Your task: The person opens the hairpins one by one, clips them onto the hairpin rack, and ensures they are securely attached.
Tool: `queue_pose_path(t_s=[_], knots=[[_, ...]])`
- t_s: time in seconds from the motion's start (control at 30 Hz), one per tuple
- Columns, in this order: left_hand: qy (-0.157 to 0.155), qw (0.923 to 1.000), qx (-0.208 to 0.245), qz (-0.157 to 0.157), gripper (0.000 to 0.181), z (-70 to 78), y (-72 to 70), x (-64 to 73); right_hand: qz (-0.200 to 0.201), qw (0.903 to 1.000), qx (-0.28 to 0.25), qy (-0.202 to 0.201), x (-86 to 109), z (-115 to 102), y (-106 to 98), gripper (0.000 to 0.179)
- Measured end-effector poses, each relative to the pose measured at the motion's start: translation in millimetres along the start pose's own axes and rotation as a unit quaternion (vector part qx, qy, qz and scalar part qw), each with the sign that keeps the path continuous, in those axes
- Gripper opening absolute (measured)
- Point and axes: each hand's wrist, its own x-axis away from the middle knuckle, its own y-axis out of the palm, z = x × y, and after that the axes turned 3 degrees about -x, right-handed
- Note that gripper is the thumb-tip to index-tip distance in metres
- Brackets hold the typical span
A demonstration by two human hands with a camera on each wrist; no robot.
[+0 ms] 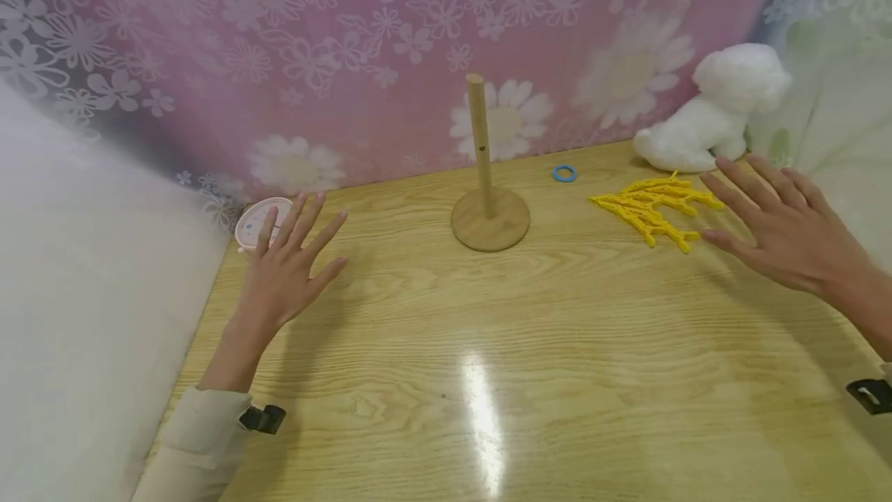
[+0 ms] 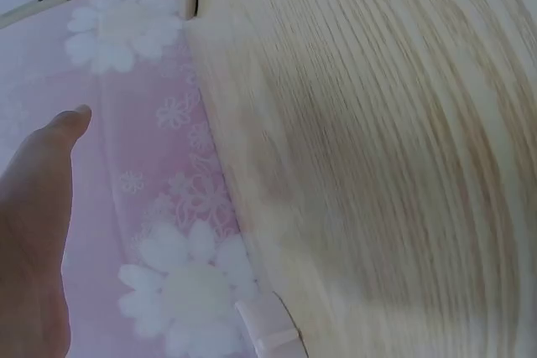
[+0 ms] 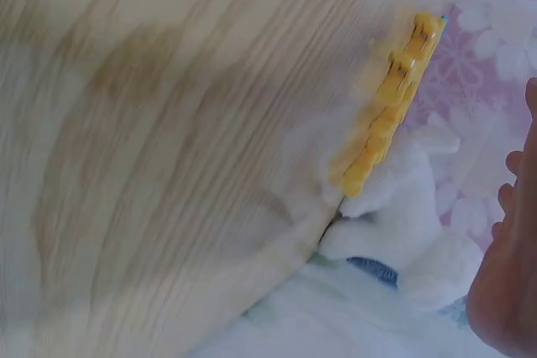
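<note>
My left hand (image 1: 282, 273) hovers over the table's left side with fingers spread and nothing in it. Its fingers overlap a small round pink-and-white clock-like object (image 1: 252, 231) in the head view. On the far right my right hand (image 1: 787, 231) is held out with straight, spread fingers, also holding nothing. Close to its thumb lies a bundle of yellow branching plastic pieces (image 1: 651, 208). Between the hands, toward the back, stands a wooden post on a round base (image 1: 490, 219). A blue ring (image 1: 564, 173) lies flat between post and yellow pieces.
A white plush dog (image 1: 718, 111) sits at the back right corner. Pink flowered cloth (image 1: 390, 60) hangs along the table's back edge, with pale cloth on both sides. The wooden table (image 1: 390, 378) reflects a bright light streak in front.
</note>
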Motion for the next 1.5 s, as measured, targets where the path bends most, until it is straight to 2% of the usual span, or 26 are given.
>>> queue_pose_path(t_s=[0.1,0.23,0.3,0.4,0.47,0.53,0.6,0.67,0.73,0.8,0.87,0.97,1.03,1.13,1.2,1.27,1.37,1.5], knots=[[-0.018,0.9992,0.028,-0.021,0.071,2.6,4.6,-1.7,-0.039,0.9971,-0.048,0.043,-3.2,-7,3,0.08],[-0.043,0.9947,0.085,-0.039,0.07,7.7,19.0,-8.7,-0.036,0.9883,-0.136,0.058,-6.5,-13,12,0.075],[-0.055,0.9908,0.117,-0.038,0.07,10.3,29.2,-13.2,-0.032,0.9798,-0.188,0.06,-7.4,-14,16,0.073],[-0.074,0.98,0.181,-0.039,0.069,15.3,43.8,-20.4,-0.041,0.9576,-0.277,0.069,-8.7,-18,22,0.072],[-0.087,0.9675,0.234,-0.04,0.067,20.1,52.3,-25.0,-0.056,0.9401,-0.324,0.091,-10.1,-22,24,0.073],[-0.095,0.9519,0.288,-0.043,0.066,26.0,59.8,-31.1,-0.07,0.928,-0.344,0.125,-11.2,-28,25,0.073],[-0.1,0.9348,0.336,-0.055,0.067,33.6,66.3,-38.6,-0.069,0.9228,-0.342,0.164,-12.7,-34,25,0.07],[-0.103,0.9147,0.385,-0.07,0.068,41.7,72.4,-46.7,-0.052,0.9223,-0.331,0.193,-14.6,-40,26,0.063],[-0.105,0.9005,0.413,-0.088,0.07,50.5,78.0,-55.5,-0.034,0.9217,-0.325,0.209,-17.3,-46,28,0.055],[-0.109,0.8914,0.427,-0.105,0.072,59.6,83.5,-63.3,-0.026,0.9207,-0.321,0.22,-20.2,-50,31,0.05],[-0.108,0.8926,0.423,-0.114,0.073,68.5,89.7,-70.9,-0.026,0.9218,-0.315,0.224,-23.2,-53,35,0.048],[-0.106,0.9,0.406,-0.12,0.074,81.6,97.3,-81.9,-0.032,0.9231,-0.307,0.229,-27.1,-56,42,0.044],[-0.099,0.9049,0.397,-0.117,0.075,89.6,102.3,-89.8,-0.028,0.9268,-0.299,0.225,-29.2,-57,46,0.04],[-0.087,0.9078,0.396,-0.106,0.076,99.5,109.3,-102.4,-0.015,0.9344,-0.285,0.213,-33.2,-58,51,0.034],[-0.077,0.911,0.392,-0.102,0.079,104.6,113.5,-110.5,-0.002,0.9422,-0.269,0.2,-37.2,-59,55,0.031],[-0.067,0.914,0.387,-0.101,0.082,108.7,117.1,-117.8,0.007,0.946,-0.261,0.192,-41.4,-61,57,0.028],[-0.058,0.9163,0.38,-0.111,0.089,114.2,120.9,-126.6,0.01,0.9473,-0.259,0.187,-46.7,-65,59,0.026],[-0.064,0.9169,0.372,-0.13,0.095,119.6,123.4,-133.9,0.009,0.9476,-0.263,0.181,-51.3,-70,61,0.026]])
